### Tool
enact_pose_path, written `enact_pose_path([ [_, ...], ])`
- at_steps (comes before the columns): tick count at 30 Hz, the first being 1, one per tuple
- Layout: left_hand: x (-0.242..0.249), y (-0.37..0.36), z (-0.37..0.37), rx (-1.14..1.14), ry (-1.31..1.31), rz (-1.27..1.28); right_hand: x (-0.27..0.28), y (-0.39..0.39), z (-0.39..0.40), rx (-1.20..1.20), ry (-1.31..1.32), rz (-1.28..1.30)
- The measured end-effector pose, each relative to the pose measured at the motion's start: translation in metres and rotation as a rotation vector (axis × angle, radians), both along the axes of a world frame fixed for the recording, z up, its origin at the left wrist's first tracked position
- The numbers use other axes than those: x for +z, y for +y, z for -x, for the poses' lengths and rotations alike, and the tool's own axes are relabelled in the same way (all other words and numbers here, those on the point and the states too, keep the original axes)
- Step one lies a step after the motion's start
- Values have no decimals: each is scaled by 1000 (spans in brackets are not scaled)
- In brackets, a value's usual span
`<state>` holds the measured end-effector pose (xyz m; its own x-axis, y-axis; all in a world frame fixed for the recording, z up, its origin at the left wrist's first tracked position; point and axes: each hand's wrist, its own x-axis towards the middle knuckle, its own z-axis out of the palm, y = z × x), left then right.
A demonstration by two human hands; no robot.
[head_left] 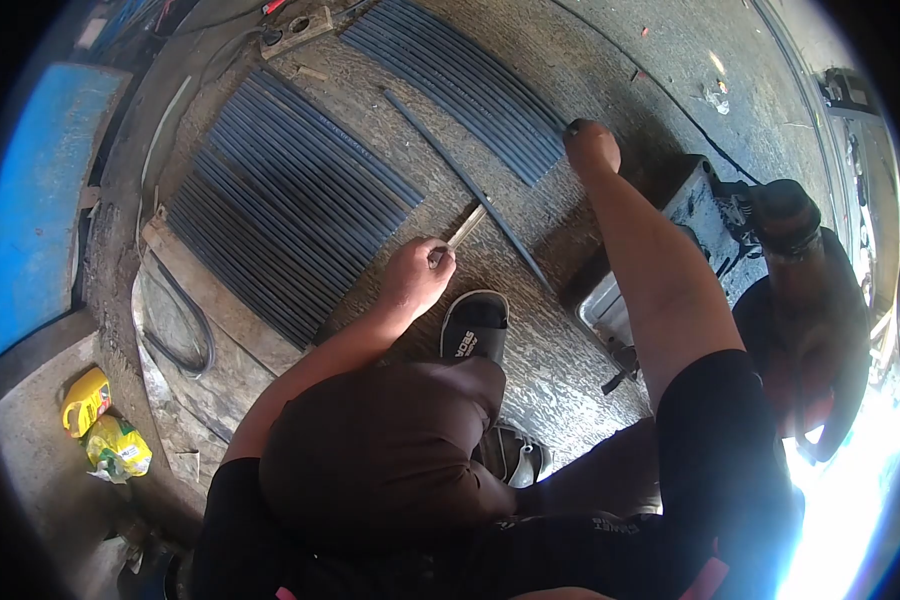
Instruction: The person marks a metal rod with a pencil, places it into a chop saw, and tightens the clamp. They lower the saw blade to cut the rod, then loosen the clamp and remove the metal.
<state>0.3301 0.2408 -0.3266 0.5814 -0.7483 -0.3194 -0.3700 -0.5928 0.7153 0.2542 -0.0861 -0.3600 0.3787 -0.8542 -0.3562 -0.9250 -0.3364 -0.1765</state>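
My left hand (pixel 420 270) is closed on a short flat strip (pixel 467 226) that points up and to the right. Beside it lies a wide row of dark rods (pixel 290 190) on the ground. My right hand (pixel 592 147), its fingers closed, is at the right end of a second row of dark rods (pixel 460 85); what it grips, if anything, is too small to make out. Between the two rows a single rod (pixel 470 185) lies diagonally, close to the strip's far end.
To the right stand a metal tray-like box (pixel 607 308) and a dark machine (pixel 785 215). A yellow bottle (pixel 87 402) and a yellow bag (pixel 118 448) lie at lower left, below a blue panel (pixel 40 200). A holed block (pixel 296 32) sits at the top.
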Motion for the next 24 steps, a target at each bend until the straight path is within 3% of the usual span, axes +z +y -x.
enact_pose_path([
  [9, 2, 0, 2, -7, 13, 23, 2, 13, 2, 4, -156, 162],
  [13, -8, -1, 7, 12, 9, 17, 20, 90, 0, 114, -157, -136],
  [18, -19, 10, 10, 38, 163, 43, 4, 163, 22, 197, -175, -179],
  [24, -35, 21, 13, 51, 266, 45, 1, 172, 25, 144, -38, -114],
])
